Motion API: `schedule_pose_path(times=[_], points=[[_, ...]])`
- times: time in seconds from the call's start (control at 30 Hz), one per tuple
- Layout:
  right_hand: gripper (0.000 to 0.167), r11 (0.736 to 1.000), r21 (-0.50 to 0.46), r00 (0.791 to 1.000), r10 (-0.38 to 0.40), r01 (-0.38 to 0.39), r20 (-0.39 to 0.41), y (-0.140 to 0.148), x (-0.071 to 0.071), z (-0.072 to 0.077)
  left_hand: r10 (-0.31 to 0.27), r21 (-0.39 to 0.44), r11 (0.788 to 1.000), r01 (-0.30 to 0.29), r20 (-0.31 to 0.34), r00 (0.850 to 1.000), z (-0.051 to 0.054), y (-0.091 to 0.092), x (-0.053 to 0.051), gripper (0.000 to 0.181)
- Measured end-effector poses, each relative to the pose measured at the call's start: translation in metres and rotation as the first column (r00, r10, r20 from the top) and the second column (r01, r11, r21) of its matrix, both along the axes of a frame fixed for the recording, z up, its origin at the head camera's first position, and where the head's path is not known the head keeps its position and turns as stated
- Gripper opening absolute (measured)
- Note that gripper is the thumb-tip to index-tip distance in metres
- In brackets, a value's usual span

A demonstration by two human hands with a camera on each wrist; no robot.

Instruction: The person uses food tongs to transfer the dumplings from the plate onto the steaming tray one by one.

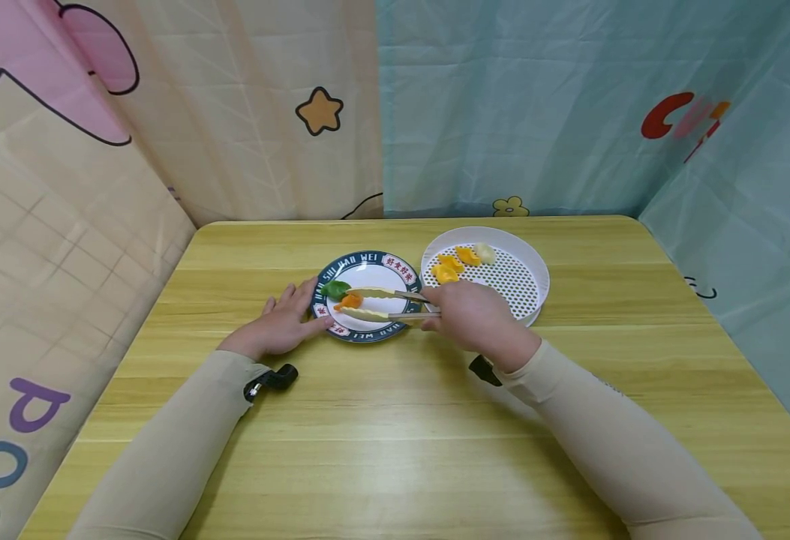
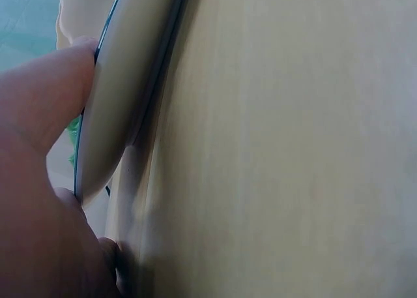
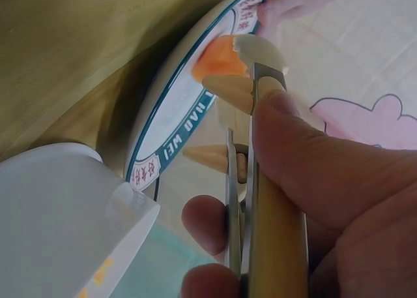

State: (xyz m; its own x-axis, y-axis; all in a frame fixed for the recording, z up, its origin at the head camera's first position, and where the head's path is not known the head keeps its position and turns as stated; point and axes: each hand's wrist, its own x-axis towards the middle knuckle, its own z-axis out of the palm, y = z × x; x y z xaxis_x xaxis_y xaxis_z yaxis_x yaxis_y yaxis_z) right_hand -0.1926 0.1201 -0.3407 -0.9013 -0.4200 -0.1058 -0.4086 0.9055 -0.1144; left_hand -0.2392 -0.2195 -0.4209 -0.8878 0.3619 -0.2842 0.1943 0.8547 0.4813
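Note:
My left hand (image 1: 285,322) lies at the left edge of a round plate (image 1: 398,279) with a dark patterned rim, its fingers extended and its thumb on the rim. In the left wrist view the plate's underside (image 2: 127,83) faces the camera beside the thumb (image 2: 49,92). My right hand (image 1: 472,315) grips a pair of tongs (image 1: 404,316) with pale yellow tips. These tips stand apart over the plate, around or close to an orange dumpling-shaped piece (image 1: 349,301). A green dumpling-shaped piece (image 1: 335,290) sits beside it. Contact between tips and orange piece cannot be made out.
Right of the plate stands a white round tray with a perforated base (image 1: 512,289). Several yellow dumpling-shaped pieces (image 1: 446,271) and a whitish one (image 1: 485,253) lie in it. Both stand on a wooden table (image 1: 367,427) with patterned curtains (image 1: 503,112) behind.

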Motion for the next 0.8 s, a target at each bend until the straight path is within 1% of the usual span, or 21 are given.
schedule_pose_path(times=[0.1, 0.27, 0.47, 0.67, 0.8], points=[[0.047, 1.000, -0.001, 1.000, -0.003, 0.003, 0.005, 0.0003, -0.0001, 0.0007, -0.001, 0.001, 1.000, 0.001, -0.002, 1.000, 0.0002, -0.0001, 0.0001, 0.102], [0.058, 0.999, 0.018, 0.999, -0.031, 0.031, 0.013, 0.0014, -0.0025, 0.0006, -0.004, 0.001, 1.000, 0.004, -0.005, 1.000, 0.0006, 0.0001, 0.0003, 0.101], [0.057, 0.999, 0.023, 0.999, -0.033, 0.032, 0.030, 0.0014, -0.0053, -0.0019, -0.004, -0.001, 1.000, 0.004, -0.004, 1.000, -0.0003, 0.0001, 0.0006, 0.102], [0.051, 0.999, 0.022, 0.998, -0.029, 0.028, 0.056, 0.0013, -0.0041, -0.0022, -0.003, -0.001, 1.000, 0.003, -0.002, 1.000, -0.0007, 0.0001, 0.0000, 0.102], [0.050, 1.000, 0.021, 0.998, -0.020, 0.019, 0.052, 0.0008, -0.0029, -0.0020, -0.003, 0.002, 1.000, 0.003, -0.004, 1.000, -0.0006, -0.0002, -0.0004, 0.102]])
